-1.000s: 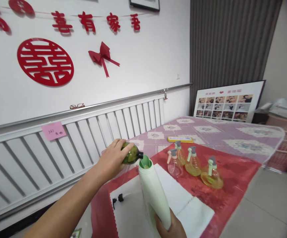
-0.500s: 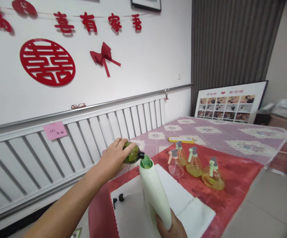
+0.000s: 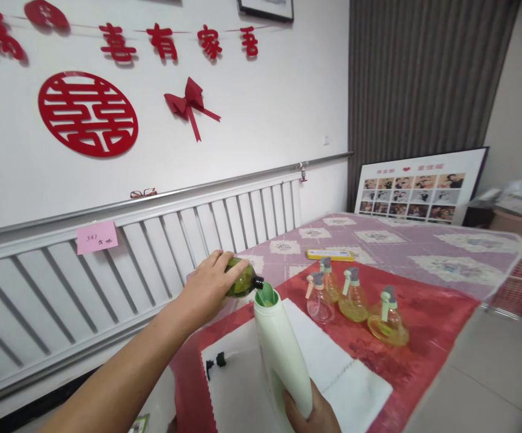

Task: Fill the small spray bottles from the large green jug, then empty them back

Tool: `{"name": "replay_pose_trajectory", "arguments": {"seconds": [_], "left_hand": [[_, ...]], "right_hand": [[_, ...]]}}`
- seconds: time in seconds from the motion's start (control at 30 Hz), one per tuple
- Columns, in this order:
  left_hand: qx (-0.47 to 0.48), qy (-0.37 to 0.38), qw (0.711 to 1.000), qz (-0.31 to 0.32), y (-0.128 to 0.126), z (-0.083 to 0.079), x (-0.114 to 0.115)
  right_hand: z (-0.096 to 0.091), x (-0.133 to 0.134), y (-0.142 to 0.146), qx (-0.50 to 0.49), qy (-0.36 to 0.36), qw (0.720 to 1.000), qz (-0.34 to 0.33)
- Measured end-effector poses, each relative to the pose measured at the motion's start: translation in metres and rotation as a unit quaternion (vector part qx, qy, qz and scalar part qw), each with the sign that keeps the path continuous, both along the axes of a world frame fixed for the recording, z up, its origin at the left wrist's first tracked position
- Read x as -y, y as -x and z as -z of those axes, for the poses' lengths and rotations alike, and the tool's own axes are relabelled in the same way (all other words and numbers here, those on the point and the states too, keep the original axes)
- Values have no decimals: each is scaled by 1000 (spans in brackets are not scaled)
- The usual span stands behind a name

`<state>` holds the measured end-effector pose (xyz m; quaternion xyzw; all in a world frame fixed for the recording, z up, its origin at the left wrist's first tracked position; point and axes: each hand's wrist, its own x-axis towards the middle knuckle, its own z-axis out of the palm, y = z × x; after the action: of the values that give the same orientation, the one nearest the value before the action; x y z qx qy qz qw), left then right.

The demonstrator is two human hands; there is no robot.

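At far left, a pink note is seen stuck on the white radiator. Next along, a black pump head is left lying on the white cloth, near its scalloped edge. Now the left hand: its fingers are wrapped over a dark green bottle, which is held tipped on its side above the cloth, black neck to the right. That neck is brought right up to the open mouth of the pale green bottle; a thin stream seems to be poured in, though contact between neck and rim cannot be made out. The pale bottle is held leaning over the cloth, its lower part gripped firmly by the right hand. Further right, four spray bottles are grouped on the red cloth, with a yellow case set behind them on the table.
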<state>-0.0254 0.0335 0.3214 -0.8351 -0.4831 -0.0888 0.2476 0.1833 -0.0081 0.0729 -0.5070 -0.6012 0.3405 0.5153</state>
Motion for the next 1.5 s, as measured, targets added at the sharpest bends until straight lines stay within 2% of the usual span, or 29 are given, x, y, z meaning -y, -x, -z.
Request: {"name": "replay_pose_trajectory", "arguments": {"seconds": [1.07,1.5], "left_hand": [[-33,-8,999,-14,-4,-3,1],[-20,-16,1000,-2,-3,-2,-1]], "right_hand": [[-3,3,-1,19,6,1000,-18],[-5,2,-1,-14,1,1000,-3]]}}
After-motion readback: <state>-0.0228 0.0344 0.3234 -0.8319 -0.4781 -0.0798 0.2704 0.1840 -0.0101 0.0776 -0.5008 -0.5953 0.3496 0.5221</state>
